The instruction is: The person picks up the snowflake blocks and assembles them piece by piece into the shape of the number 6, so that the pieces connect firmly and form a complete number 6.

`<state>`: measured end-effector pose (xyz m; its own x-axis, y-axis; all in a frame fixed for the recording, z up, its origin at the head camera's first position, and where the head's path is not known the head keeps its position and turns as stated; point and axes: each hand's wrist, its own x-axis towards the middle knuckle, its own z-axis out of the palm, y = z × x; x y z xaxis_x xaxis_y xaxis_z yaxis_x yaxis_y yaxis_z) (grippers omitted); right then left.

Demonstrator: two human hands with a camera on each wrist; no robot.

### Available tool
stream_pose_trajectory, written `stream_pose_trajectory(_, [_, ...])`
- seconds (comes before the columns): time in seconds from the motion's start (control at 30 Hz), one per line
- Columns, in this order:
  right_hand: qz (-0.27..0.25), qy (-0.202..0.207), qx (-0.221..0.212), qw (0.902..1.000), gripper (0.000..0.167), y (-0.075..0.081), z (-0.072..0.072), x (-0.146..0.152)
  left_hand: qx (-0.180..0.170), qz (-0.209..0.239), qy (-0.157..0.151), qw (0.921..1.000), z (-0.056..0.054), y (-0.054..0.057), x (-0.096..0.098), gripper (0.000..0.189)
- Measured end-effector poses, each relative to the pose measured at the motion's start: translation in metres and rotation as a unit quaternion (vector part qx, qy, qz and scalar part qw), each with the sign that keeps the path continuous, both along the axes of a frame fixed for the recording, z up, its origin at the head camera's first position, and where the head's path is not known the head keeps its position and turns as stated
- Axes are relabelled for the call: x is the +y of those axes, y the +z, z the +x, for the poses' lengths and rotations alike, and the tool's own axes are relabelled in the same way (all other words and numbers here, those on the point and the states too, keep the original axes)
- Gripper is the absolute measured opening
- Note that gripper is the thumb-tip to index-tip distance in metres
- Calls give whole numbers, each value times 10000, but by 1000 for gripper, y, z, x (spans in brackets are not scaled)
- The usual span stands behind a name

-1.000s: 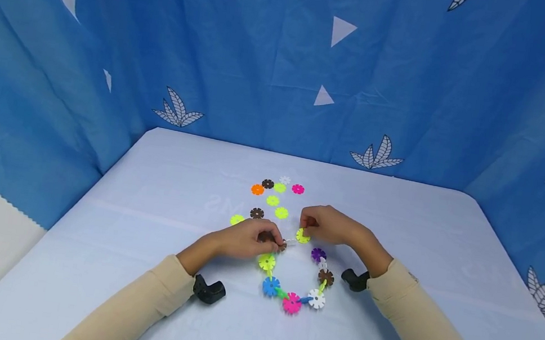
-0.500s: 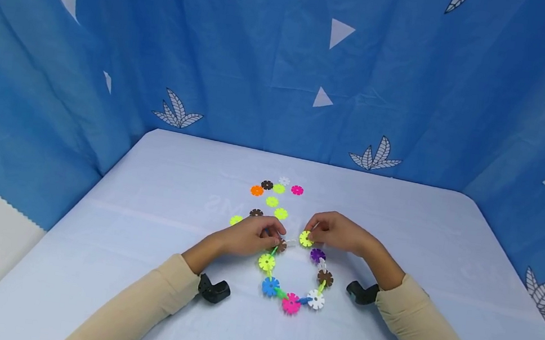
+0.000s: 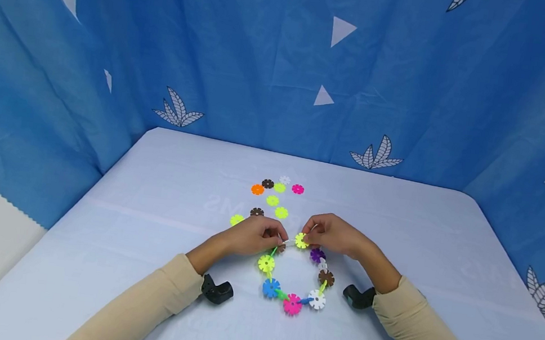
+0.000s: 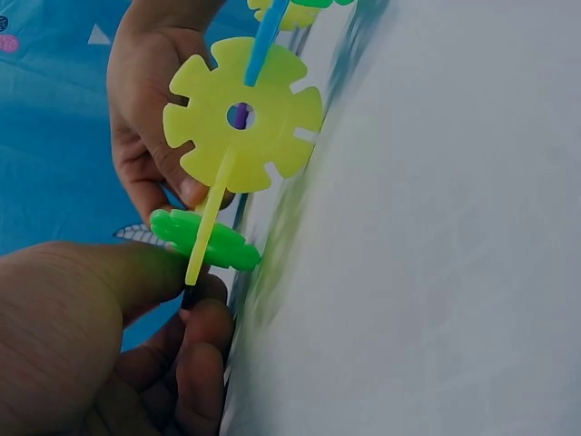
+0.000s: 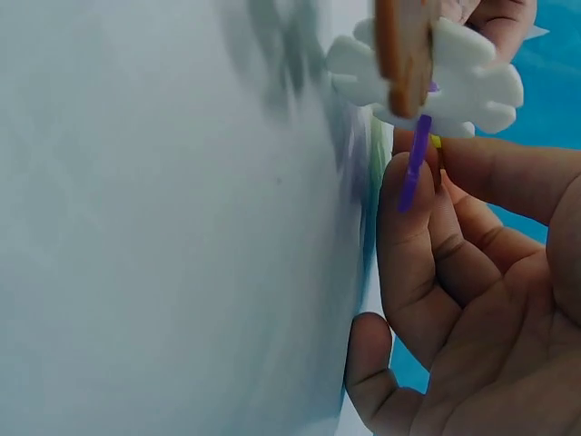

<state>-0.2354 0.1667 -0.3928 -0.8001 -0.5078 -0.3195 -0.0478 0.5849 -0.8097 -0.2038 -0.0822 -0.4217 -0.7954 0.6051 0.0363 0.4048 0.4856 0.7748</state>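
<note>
Slotted flower-shaped plastic discs are linked into a ring-like chain, its pink disc [image 3: 292, 304] nearest the front. At the chain's far left my left hand [image 3: 255, 236] pinches a brown disc [image 3: 281, 248], mostly covered by the fingers. A white disc [image 3: 289, 242] seen edge-on sticks out from it. With thumb and fingers, my right hand [image 3: 335, 234] holds a yellow-green disc [image 3: 301, 240] against or very near that white disc; whether they join cannot be told. The chain's purple disc [image 3: 317, 255] lies just below my right fingers, also seen edge-on in the right wrist view.
Several loose discs lie beyond the hands, among them an orange disc [image 3: 257, 189], a pink disc [image 3: 298, 189] and a dark brown disc [image 3: 257, 212]. Black wrist devices [image 3: 217, 291] sit under both wrists. A blue curtain [image 3: 263, 78] hangs behind the white-covered table [image 3: 447, 242].
My right hand has lowered slightly with the yellow-green disc, bringing it beside the white disc. Its grip has shifted to the disc's right side. The left hand has edged a little to the right.
</note>
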Motion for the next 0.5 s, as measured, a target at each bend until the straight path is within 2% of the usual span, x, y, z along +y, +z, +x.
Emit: stream_pose_trajectory(0.5, [-155, -269, -70, 9995, 6, -4, 4, -7, 64, -93, 21, 9999, 3, 1, 1, 16])
